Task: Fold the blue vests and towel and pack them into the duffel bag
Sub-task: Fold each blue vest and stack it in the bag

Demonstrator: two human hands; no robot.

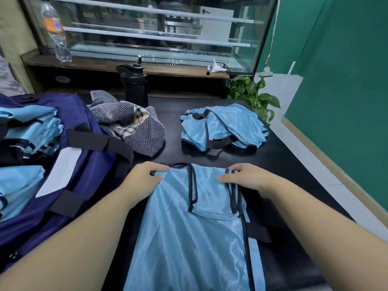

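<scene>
A light blue mesh vest [189, 238] with black trim lies flat and lengthwise on the black table in front of me. My left hand [144, 177] pinches its far left shoulder corner. My right hand [245, 177] lies on the far right shoulder strap, fingers pressing it down. Another blue vest [222, 127] lies crumpled at the table's far right. A grey striped towel [134, 127] sits bunched at the far middle. The navy duffel bag [84, 164] stands open at my left, with several folded blue vests [31, 127] inside.
A black bottle [134, 85] stands behind the towel. A clear water bottle [55, 32] stands on the wooden shelf in front of a glass display case. A potted plant [252, 93] grows past the table's far right corner. The table's right edge [304, 171] drops to the floor.
</scene>
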